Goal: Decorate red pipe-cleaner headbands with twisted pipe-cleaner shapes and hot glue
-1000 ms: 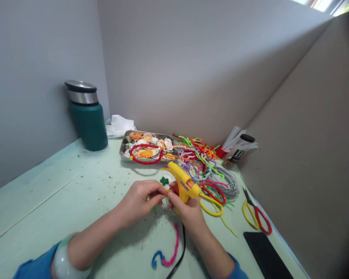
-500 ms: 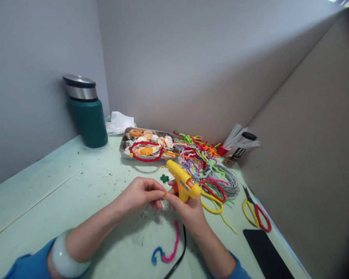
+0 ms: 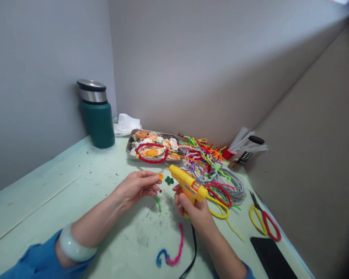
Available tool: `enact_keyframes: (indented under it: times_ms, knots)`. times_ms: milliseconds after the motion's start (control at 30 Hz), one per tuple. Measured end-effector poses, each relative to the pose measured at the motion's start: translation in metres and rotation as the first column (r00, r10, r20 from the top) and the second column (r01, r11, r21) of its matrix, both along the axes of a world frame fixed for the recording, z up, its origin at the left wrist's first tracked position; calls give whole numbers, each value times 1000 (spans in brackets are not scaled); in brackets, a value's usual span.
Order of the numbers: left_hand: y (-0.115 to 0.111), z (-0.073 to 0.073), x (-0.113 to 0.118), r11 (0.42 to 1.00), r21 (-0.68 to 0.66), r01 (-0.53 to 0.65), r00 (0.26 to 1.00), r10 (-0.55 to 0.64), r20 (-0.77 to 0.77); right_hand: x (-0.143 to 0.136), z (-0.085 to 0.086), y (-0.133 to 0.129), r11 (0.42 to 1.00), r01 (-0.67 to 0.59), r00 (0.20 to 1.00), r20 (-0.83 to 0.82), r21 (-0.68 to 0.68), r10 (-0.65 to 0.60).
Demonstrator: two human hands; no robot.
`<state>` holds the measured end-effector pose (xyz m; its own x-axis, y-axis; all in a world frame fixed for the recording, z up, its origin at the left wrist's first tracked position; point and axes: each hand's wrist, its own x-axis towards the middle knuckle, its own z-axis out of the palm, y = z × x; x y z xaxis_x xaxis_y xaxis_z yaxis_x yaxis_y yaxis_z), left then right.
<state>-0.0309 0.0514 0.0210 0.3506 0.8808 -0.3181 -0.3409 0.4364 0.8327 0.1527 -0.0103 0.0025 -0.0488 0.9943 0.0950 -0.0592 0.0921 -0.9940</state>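
Observation:
Between the thumb and fingertips of my left hand [image 3: 136,188] is a small orange piece [image 3: 161,176], too small to name exactly. My right hand [image 3: 193,207] is wrapped round the handle of a yellow hot glue gun [image 3: 184,179], its nozzle pointing up and left. Between the two hands, a dark green flower shape [image 3: 169,180] lies on the table. A short green pipe cleaner [image 3: 158,204] shows just below my left fingers, and a tiny dark red bit [image 3: 160,190] is beside them. Nearer me lies a curled pink and blue pipe cleaner [image 3: 177,255].
Behind the hands, a metal tray [image 3: 130,152] holds shells, with a red pipe-cleaner loop [image 3: 152,160] across it. Right of it are tangled pipe cleaners [image 3: 205,155], grey wire [image 3: 237,188], scissors [image 3: 263,219], a black phone-like slab [image 3: 273,257] and a jar [image 3: 247,153]. A green bottle [image 3: 97,122] stands left.
My hands have moved apart; before, their fingertips met at the orange piece. It stays in my left hand, while the glue gun has shifted right with my right hand. The view has shifted slightly.

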Motion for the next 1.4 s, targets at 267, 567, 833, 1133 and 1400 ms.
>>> enact_keyframes:
  times_ms: [267, 567, 833, 1133, 1400]
  knots:
    - [8, 2, -10, 996, -10, -83, 995, 84, 61, -2, -4, -2, 997, -71, 992, 105, 25, 68]
    - [8, 3, -9, 994, -24, -105, 994, 105, 31, 1, -9, -4, 997, -61, 984, 173, 57, 50]
    - [8, 4, -7, 995, -13, -103, 995, 103, 10, 0, -11, -3, 997, -42, 977, 213, 61, 29]
    - [7, 0, -8, 996, 9, -93, 996, 93, -4, 0, -8, -5, 997, -23, 960, 280, 80, 0]
    - [7, 1, -8, 995, 41, -87, 996, 88, -23, 1, -12, -4, 997, -4, 951, 309, 83, -22]
